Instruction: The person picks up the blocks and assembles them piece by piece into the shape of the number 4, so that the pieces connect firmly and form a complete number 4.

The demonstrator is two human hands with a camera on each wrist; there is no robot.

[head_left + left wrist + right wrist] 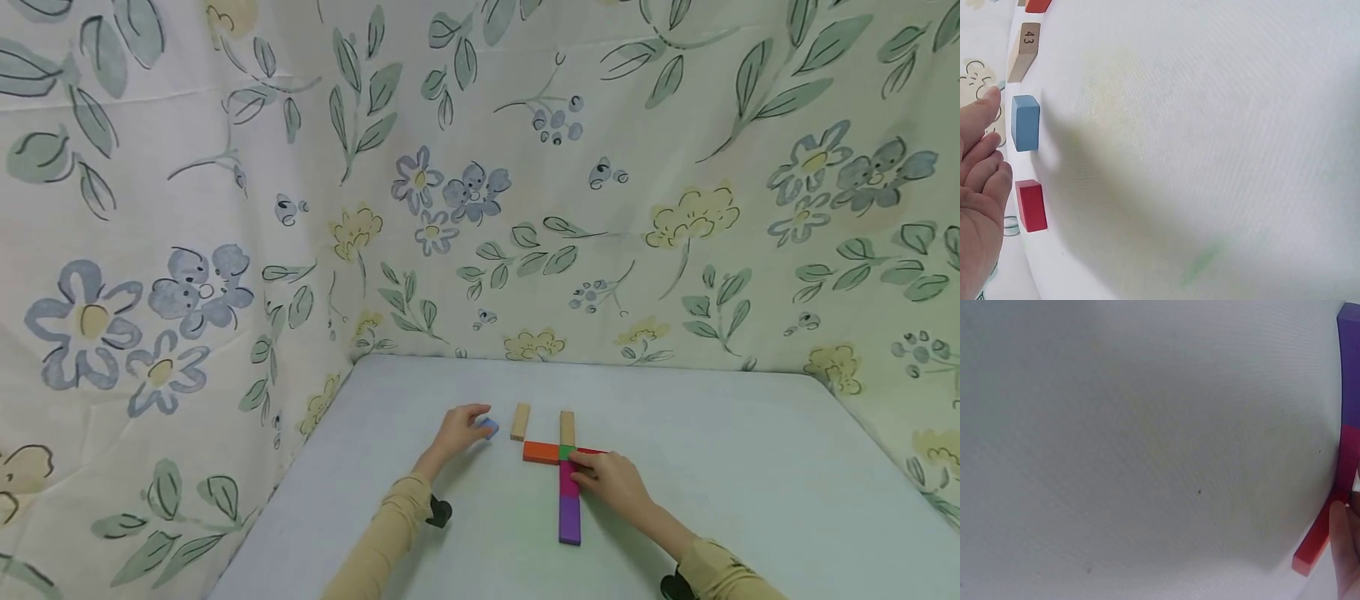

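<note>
Wooden blocks lie in a cross shape on the white table: a green block [566, 451] in the middle, an orange block [541, 452] to its left, a red block [592, 451] to its right, a plain wood block [567, 427] above, and magenta [568, 483] and purple [569, 522] blocks below. My right hand [617, 484] touches around the green and magenta blocks; one straight finger lies along the red block [1314, 542]. Around a blue block [490, 427], my left hand [459, 431] has its thumb and fingers spread. The left wrist view shows the blue block [1025, 123] apart from the fingers.
Another plain wood block [520, 422] lies between the blue block and the cross; its end reads 43. Close to the left hand sits another red block [1032, 205]. A floral cloth [555, 183] hangs behind the table and along its left side.
</note>
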